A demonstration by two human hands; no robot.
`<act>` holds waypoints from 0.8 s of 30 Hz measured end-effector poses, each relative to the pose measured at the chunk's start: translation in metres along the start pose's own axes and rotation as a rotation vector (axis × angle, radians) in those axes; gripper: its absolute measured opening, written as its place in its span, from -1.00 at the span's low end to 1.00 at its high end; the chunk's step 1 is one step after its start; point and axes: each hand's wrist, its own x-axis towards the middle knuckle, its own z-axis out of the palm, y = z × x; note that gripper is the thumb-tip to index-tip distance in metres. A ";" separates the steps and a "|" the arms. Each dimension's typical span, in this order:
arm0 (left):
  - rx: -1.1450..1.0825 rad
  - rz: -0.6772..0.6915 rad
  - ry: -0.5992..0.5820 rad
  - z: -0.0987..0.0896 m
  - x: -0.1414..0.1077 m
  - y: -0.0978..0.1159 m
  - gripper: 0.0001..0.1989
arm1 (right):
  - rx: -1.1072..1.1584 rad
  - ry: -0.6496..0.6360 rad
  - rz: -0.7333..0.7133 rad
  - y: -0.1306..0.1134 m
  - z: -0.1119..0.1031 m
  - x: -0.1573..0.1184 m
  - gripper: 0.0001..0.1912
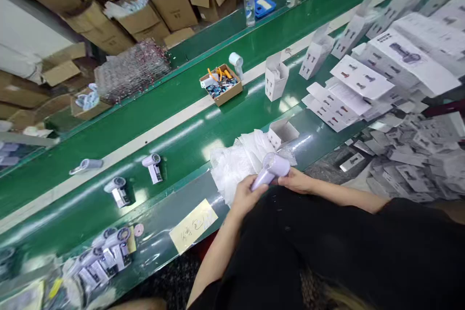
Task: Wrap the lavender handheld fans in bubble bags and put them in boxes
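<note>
A lilac handheld fan [274, 164], shaped like a small hair dryer, is held over the near edge of the bench. My left hand [247, 196] is closed round its handle. My right hand [296, 181] supports the wide head from the right, its fingertips partly hidden behind the fan. Just beyond lies a heap of thin white plastic bags [232, 160]. Beside the bags, an open white carton [282, 133] rests on its side.
A green conveyor belt [192, 140] crosses the view, carrying lilac fans [151, 161] and a cardboard tray of small parts [227, 92]. White printed boxes [363, 77] are stacked at right. A handwritten yellow card [193, 225] lies left of me; more fans [118, 240] are grouped farther left.
</note>
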 end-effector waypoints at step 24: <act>0.530 -0.211 -0.217 0.104 0.158 -0.020 -0.62 | 0.165 0.483 0.210 -0.016 -0.110 -0.092 -0.60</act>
